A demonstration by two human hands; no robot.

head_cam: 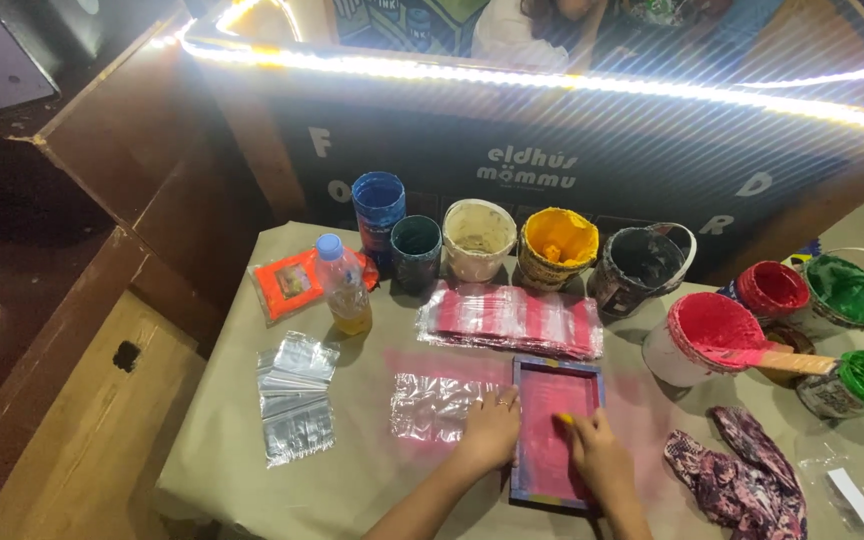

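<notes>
Both forearms are cut off by the bottom edge of the view, and the lower rim of the small printing frame is partly hidden behind the right hand. The patterned rag also runs off the bottom edge. What the right hand's fingers pinch is hard to make out (only a small yellow tip shows at the fingertip); they are drawn together on it, pressing on the mesh.

The frame lies flat on the table, near its front edge, just below a stack of red-striped plastic bags. It is a small rectangle with a dark, paint-smeared border and a pink-stained screen inside. The left hand rests on the frame's left edge, fingers spread and flat, also touching a clear plastic bag beside it.

Behind stands a row of paint tubs, and to the right an open red paint tub with a wooden-handled scraper across it.
</notes>
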